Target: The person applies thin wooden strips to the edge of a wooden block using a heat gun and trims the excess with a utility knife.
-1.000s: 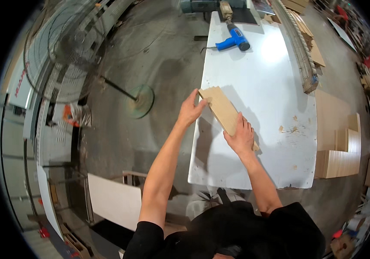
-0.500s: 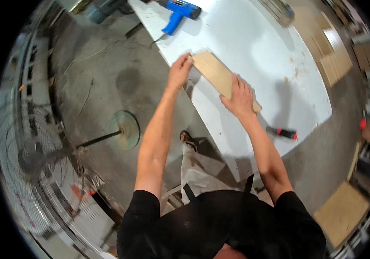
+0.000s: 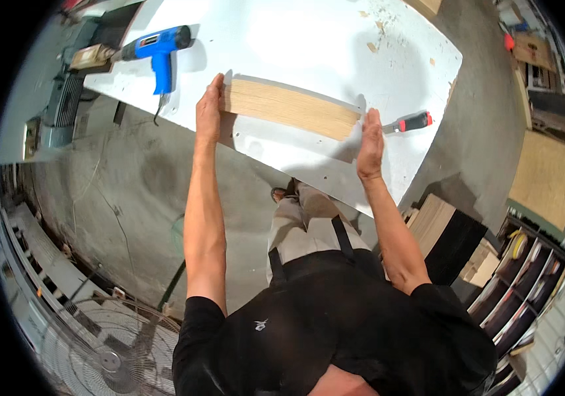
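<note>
Though the right hand [image 3: 370, 146] was wrapped over the wooden board [image 3: 292, 109] half a second ago, it's now straight-fingered just beside the right end, can't tell if touching. Left hand [image 3: 209, 112] is flat along the other end, not clamped either. So the board's crosswise between two palms over the white table [image 3: 269, 39], likely an ends-only hold. Red-and-black tool [image 3: 415, 121] lies just past, blue heat gun [image 3: 158, 45] farther off.
</note>
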